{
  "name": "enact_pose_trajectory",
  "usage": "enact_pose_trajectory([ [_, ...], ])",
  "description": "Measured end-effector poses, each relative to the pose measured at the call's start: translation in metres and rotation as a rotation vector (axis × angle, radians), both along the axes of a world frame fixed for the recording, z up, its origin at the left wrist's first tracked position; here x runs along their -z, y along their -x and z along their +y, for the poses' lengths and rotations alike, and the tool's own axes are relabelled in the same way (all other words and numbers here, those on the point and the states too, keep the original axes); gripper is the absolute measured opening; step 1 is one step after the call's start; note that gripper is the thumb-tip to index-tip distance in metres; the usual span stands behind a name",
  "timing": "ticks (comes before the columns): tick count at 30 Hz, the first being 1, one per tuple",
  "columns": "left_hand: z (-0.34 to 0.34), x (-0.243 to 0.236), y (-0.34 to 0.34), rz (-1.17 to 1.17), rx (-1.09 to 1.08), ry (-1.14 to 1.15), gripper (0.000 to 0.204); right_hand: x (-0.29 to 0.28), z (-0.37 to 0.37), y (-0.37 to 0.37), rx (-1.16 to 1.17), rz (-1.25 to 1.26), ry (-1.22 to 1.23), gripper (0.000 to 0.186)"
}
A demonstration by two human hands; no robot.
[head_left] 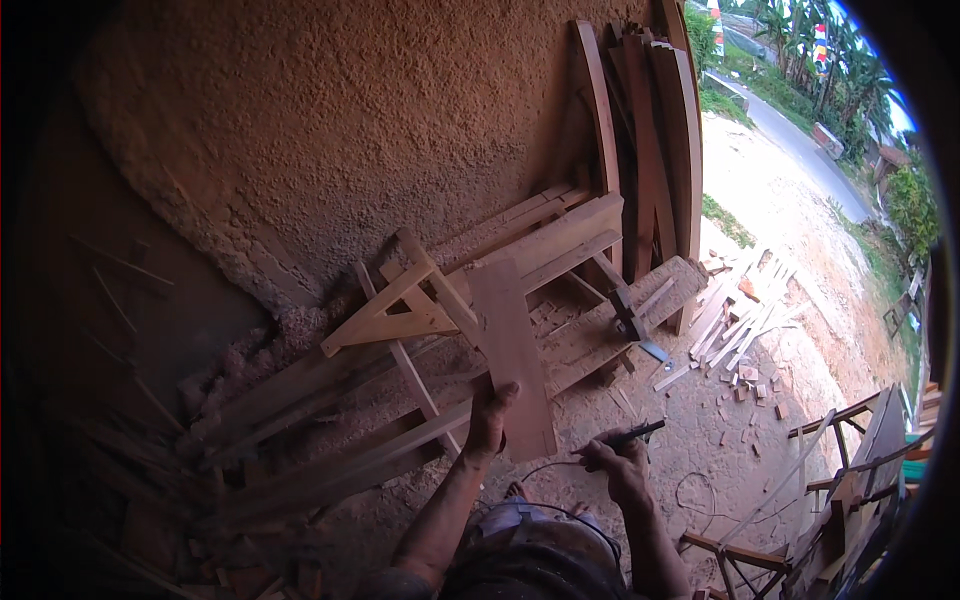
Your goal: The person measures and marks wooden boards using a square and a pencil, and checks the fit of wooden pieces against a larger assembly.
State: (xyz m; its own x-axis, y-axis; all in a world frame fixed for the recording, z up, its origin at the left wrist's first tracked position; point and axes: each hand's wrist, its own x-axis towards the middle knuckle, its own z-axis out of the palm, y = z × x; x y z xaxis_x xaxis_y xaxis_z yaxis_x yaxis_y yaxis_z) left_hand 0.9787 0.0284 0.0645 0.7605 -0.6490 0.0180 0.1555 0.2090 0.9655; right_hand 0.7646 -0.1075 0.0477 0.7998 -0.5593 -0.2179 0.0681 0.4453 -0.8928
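Observation:
My left hand [490,418] is closed on the left edge of a flat wooden board [512,350]. The board stands nearly upright in front of me, its top leaning toward the workbench. To the right of its lower end, my right hand [622,468] is closed around a slim dark stick-like tool [636,433] that points to the right. Its exact kind is too small to tell. Behind the board, a triangular wooden frame [395,315] rests on the bench timbers [575,235].
A dark tool with a bluish blade [654,351] lies at the bench's right end. Long planks [655,150] lean on the rough wall [330,120]. Offcuts [740,310] litter the ground at right, near a thin cord [697,490]. Stacked timber [850,510] stands at lower right.

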Motion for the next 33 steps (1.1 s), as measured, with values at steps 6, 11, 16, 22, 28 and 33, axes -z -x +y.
enact_pose_trajectory([
  [6, -0.017, 0.014, 0.078, -0.123, 0.097, -0.028, 0.047, -0.076, -0.053, -0.014, 0.333, -0.317, 0.118, 0.013],
  [11, -0.034, 0.047, 0.125, -0.154, 0.167, -0.102, 0.029, -0.093, -0.08, -0.012, 0.495, -0.416, 0.101, 0.012],
  [16, -0.048, 0.021, 0.16, -0.196, 0.219, -0.19, 0.029, -0.093, -0.101, 0.015, 0.557, -0.342, 0.168, 0.009],
  [22, -0.063, 0.036, 0.171, -0.239, 0.311, -0.247, 0.032, -0.092, -0.114, 0.05, 0.646, -0.257, 0.33, 0.011],
  [28, -0.085, 0.049, 0.176, -0.187, 0.491, -0.13, 0.03, -0.096, -0.121, 0.08, 0.808, -0.25, 0.289, 0.012],
  [33, -0.109, 0.041, 0.171, -0.097, 0.603, -0.076, 0.028, -0.089, -0.113, 0.095, 0.868, -0.148, 0.253, 0.012],
])
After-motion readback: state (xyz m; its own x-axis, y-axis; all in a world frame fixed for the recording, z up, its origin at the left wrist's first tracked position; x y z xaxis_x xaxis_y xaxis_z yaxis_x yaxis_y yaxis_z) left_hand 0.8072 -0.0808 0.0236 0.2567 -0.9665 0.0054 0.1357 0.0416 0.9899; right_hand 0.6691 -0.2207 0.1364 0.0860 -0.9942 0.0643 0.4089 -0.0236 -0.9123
